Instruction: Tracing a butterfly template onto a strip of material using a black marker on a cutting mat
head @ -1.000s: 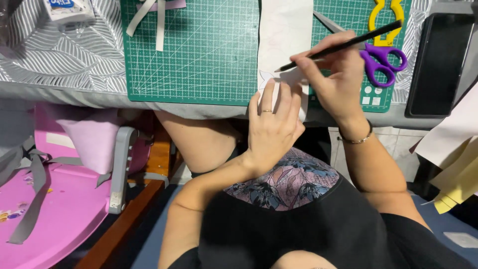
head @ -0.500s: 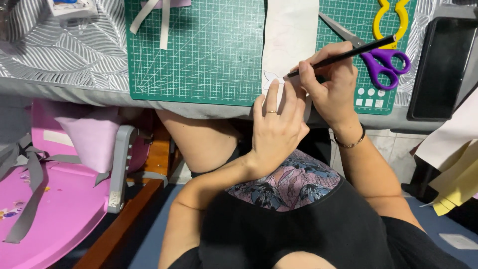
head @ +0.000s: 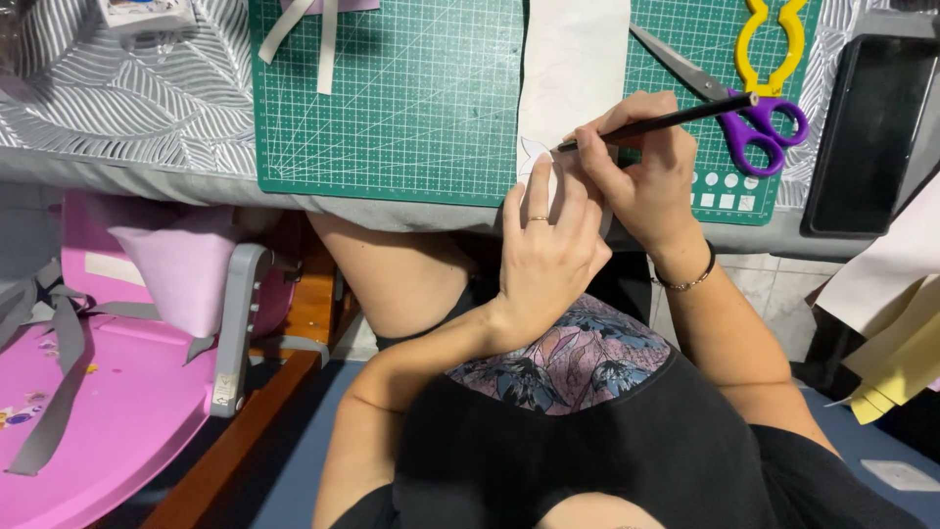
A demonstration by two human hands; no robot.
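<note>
A white strip of fabric or paper (head: 573, 69) lies on a green cutting mat (head: 392, 108) and runs down to the table's near edge. My left hand (head: 548, 245), a ring on one finger, presses flat on the strip's lower end. My right hand (head: 636, 171) grips a black pencil (head: 676, 120) whose tip touches the strip just above my left fingers. A small curved outline shows on the strip beside the tip.
Purple-handled scissors (head: 754, 122) and a yellow-handled tool (head: 774, 39) lie on the mat's right part. A dark tablet (head: 871, 127) sits at the right edge. White strips (head: 313, 34) lie top left. A pink child seat (head: 127, 372) stands below left, paper sheets (head: 891, 333) at right.
The view has shifted slightly, so the mat sits a little further right in frame. My right hand with the pencil has moved down a little along the strip; my left hand still presses it.
</note>
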